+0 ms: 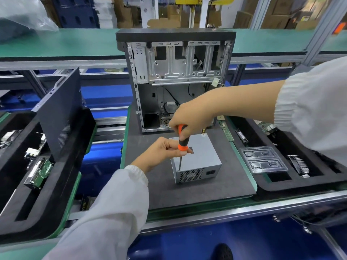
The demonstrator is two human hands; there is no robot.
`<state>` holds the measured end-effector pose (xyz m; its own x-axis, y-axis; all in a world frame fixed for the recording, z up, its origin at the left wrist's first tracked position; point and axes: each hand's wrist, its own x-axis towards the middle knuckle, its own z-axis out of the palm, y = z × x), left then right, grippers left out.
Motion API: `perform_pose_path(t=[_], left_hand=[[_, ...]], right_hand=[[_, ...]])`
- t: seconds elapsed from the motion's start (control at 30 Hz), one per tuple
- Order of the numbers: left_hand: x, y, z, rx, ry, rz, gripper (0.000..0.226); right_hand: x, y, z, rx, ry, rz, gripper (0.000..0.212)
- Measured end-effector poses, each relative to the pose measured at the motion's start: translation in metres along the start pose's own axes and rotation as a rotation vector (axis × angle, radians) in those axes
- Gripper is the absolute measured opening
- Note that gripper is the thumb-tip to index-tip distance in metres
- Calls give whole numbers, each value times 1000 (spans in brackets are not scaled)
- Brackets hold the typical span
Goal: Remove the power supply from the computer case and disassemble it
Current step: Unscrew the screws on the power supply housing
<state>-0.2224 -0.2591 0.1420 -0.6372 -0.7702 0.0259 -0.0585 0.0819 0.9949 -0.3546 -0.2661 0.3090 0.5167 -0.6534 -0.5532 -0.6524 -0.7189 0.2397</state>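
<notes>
Grey sheet-metal power supply: lies on the dark foam mat, out of and just in front of the computer case; vented end with fan grille and mains socket faces the viewer; casing closed.

Computer case: stands upright at the far edge of the mat, side open, bare drive cage and loose cables visible inside.

Screwdriver: orange-and-black handle, thin steel shaft, held near upright with a slight tilt; tip meets the near left upper edge of the power supply. Whether it sits in a screw head cannot be told.

Right hand: comes in from the right, fingers curled down round the top of the screwdriver handle, wrapped closed.

Left hand: comes in from below left, thumb and fingertips pinching the lower orange collar of the handle, remaining fingers folded in; it hovers over the left top of the power supply.

Detached side panel: dark, leans upright in the left foam tray, beside circuit boards.

Clear plastic blister tray: lies right of the mat, on the edge of the right foam tray, which carries a finned heatsink.
</notes>
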Motion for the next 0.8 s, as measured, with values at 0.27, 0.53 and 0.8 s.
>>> perform_pose_path(t=[0.27, 0.53, 0.8], left_hand=[[3, 0, 1, 31, 49, 23, 9], [6, 3, 3, 51, 26, 14, 12], [3, -3, 4, 31, 20, 13, 8]], right_hand=[[-20, 15, 17, -225, 240, -198, 49], [-1, 13, -5, 224, -207, 165, 29], [-26, 20, 23, -812, 419, -447, 40]])
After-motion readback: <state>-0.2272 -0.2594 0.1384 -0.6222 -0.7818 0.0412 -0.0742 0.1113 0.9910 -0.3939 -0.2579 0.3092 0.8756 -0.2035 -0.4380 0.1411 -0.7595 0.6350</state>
